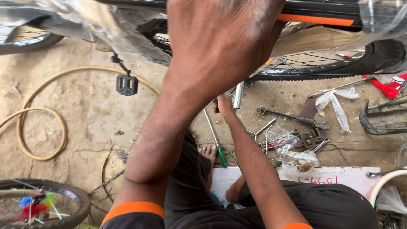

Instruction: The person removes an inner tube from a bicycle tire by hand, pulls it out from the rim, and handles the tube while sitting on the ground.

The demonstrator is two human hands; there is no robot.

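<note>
Bicycle frame (322,12), wrapped in plastic, crosses the top of the head view. Left hand (220,38) is raised against it, grip hidden. Right hand (224,104) pinches something small below, by the chrome tube (238,95). Best keep the frame steadied.

Green-handled screwdriver (222,155), black pedal (126,85), yellow hose (25,127), orange-striped black bicycle frame (322,17).
</note>
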